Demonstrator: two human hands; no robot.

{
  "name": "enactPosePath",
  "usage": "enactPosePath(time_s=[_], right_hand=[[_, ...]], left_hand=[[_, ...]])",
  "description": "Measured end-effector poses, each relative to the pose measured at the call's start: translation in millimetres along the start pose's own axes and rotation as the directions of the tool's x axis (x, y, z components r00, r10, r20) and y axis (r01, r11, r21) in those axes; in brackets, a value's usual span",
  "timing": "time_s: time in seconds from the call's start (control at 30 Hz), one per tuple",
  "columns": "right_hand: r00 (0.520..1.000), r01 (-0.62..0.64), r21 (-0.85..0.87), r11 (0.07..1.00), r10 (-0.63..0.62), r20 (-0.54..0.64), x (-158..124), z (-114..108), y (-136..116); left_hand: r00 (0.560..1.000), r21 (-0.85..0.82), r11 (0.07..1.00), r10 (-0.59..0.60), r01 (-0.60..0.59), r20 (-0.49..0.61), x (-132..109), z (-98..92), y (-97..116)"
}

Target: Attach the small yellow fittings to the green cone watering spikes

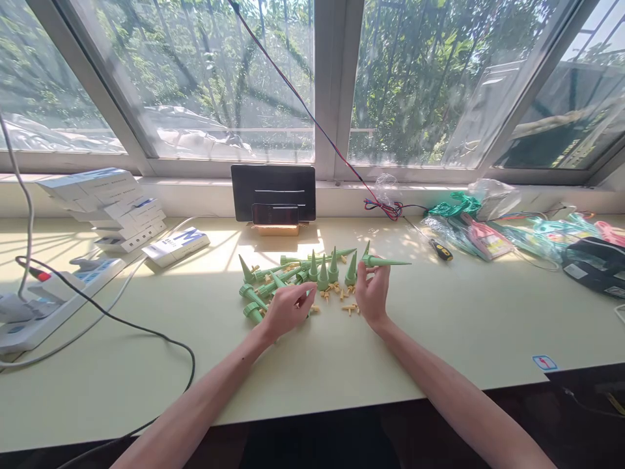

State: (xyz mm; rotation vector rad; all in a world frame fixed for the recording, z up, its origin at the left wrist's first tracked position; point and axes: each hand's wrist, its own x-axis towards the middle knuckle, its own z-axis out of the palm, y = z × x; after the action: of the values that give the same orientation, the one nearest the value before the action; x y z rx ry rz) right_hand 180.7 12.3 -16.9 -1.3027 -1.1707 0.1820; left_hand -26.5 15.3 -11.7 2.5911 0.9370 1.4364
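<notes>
My right hand [374, 293] is raised a little above the pale table [342, 365] and grips a green cone-shaped spike [385, 262], its tip pointing right. My left hand [288, 307] rests on the table at the near edge of a pile of green spikes [293, 277], its fingers curled round something small I cannot make out. Several spikes stand upright; others lie flat. Small yellow plastic pieces [342, 296] are scattered among them, between my two hands.
A dark tablet [273, 192] and a phone [275, 213] lean against the window sill behind the pile. A power strip [53, 296] with cables and stacked white boxes [107, 205] sit left. A screwdriver [442, 250], plastic bags and a dark pouch [593, 264] lie right.
</notes>
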Motion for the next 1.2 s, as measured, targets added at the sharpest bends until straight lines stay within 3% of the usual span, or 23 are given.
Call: enactPosePath(time_s=[0.23,0.6,0.8,0.9,1.0,1.1,1.2], right_hand=[[0.993,-0.096,-0.069,0.993,0.1,0.062,-1.0,2.2,4.1],[0.97,-0.191,0.029,0.981,0.185,0.156,-2.3,4.6,7.4],[0.99,-0.095,0.021,0.995,0.092,0.105,-2.6,0.5,-1.9],[0.989,0.008,0.086,0.996,-0.02,0.148,-6.1,-0.1,-7.0],[0.941,0.135,0.125,0.983,-0.166,0.295,-13.0,1.9,-8.1],[0.832,0.23,0.138,0.963,-0.268,0.485,-21.0,4.0,-6.8],[0.74,0.283,0.12,0.952,-0.296,0.604,-26.7,3.9,-6.4]], left_hand=[[1.0,-0.003,1.0,0.006,-0.006,0.002,0.3,-0.1,0.6],[1.0,-0.01,1.0,-0.011,0.011,0.01,-0.6,0.3,-0.2],[1.0,-0.017,1.0,-0.018,0.018,0.008,-0.3,-0.1,0.4],[0.999,-0.036,0.999,-0.039,0.039,0.007,-1.3,-0.4,0.4],[0.998,-0.054,0.997,-0.06,0.061,0.022,-2.6,-1.3,-0.2],[0.996,-0.054,0.997,-0.056,0.06,0.064,-3.4,-3.1,-0.7],[0.994,-0.05,0.999,-0.014,0.02,0.109,-3.2,-4.5,0.3]])
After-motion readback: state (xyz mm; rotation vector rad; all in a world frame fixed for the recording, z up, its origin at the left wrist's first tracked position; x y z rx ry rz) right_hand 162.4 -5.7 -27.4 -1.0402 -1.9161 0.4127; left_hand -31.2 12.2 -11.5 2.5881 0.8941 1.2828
